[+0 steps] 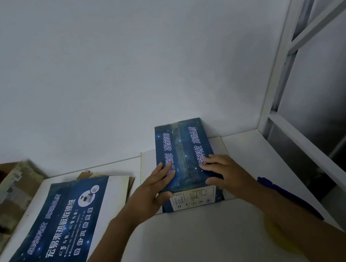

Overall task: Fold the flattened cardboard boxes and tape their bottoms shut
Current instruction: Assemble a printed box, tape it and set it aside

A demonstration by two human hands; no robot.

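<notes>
- One blue box point(183, 151) is standing folded up on the white table point(200, 234), its far end sitting close against the wall; the face turned upward is showing two closed flaps meeting along a centre seam.
- The left hand point(158, 185) is grasping the near left corner of the box, fingers lying flat on top and thumb hooking down over the near face; the right hand point(221, 170) is clasping the near right corner in the same manner.
- A paler band is running along that seam (tape, probably, though blur is making it hard to be sure); if so, this box's bottom is looking finished, and the hands are likely pressing it flat or getting ready to shift it.
- The flattened boxes point(66, 223) are lying in a stack on the left of the table, well apart from the hands and not yet folded; so much of the work is appearing to remain.
- A dark blue object point(285, 195) is lying to the right of the box; I cannot tell whether it is the tape tool.
</notes>
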